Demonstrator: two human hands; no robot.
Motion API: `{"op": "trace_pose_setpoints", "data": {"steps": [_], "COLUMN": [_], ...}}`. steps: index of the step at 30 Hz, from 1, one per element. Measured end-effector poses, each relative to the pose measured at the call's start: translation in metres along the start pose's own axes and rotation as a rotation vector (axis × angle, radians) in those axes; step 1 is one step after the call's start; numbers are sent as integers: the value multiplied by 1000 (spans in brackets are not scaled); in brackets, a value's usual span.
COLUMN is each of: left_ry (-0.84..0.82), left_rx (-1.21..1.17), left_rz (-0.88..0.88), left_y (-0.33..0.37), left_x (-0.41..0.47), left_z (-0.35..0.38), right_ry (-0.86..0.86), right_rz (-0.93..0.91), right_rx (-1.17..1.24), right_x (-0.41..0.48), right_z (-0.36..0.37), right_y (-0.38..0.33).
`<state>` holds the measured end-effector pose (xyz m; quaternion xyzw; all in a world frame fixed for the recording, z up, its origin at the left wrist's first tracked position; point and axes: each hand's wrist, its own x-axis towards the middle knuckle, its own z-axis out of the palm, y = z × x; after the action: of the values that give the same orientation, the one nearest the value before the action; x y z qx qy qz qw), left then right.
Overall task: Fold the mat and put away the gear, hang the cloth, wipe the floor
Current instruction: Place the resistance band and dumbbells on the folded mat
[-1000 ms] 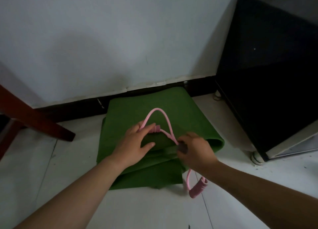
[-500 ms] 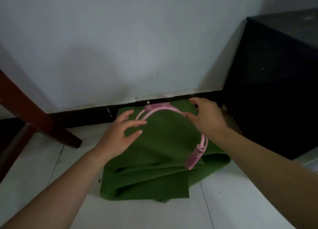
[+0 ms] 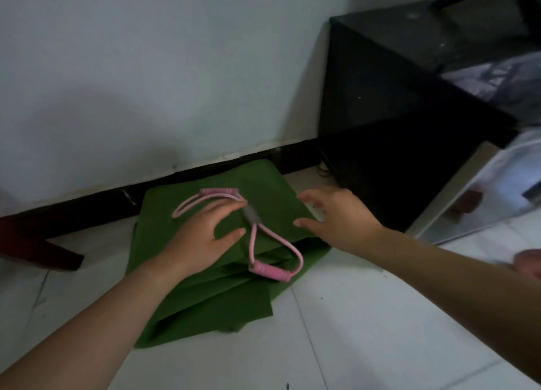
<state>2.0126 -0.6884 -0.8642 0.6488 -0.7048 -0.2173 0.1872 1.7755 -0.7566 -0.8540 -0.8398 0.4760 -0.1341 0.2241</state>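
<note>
A pale painted wall (image 3: pixel 146 67) and white tiled floor (image 3: pixel 366 316) frame the corner, with a glossy black cabinet (image 3: pixel 395 126) standing at right and a dark red-brown wooden leg (image 3: pixel 35 243) at left. A green mat (image 3: pixel 187 310), thin and matte, lies folded in loose, uneven layers on the tiles, its far edge against the dark skirting. Both bare forearms reach in from below. The left hand (image 3: pixel 202 240) hangs palm-down over the mat, fingers spread and gently curved, gripping nothing; its fingertips sit just beside the band's middle, contact unclear. The right hand (image 3: pixel 342 216) hovers over the mat's right edge, fingers splayed, also empty. On top of the mat lies a pink figure-eight resistance band (image 3: pixel 252 215): smooth tubing, a grey centre sleeve, and ribbed foam handles at the far (image 3: pixel 218 191) and near (image 3: pixel 270 271) ends.
</note>
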Motion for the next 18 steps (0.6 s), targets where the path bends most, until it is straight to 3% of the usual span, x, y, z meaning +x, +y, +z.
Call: {"op": "trace_pose_setpoints", "data": {"steps": [6, 12, 18], "left_ry": [-264, -416, -531], "left_rx": [144, 242, 266], "left_rz": [129, 406, 502], "left_y": [84, 179, 249], "left_x": [39, 66, 69], "left_z": [48, 123, 206], "right_ry": [46, -21, 40], "right_rz": [74, 297, 474], "right_rx": [-26, -69, -87], "right_x": [-88, -177, -226], "right_z": [-41, -61, -68], "right_y": [76, 173, 262]}}
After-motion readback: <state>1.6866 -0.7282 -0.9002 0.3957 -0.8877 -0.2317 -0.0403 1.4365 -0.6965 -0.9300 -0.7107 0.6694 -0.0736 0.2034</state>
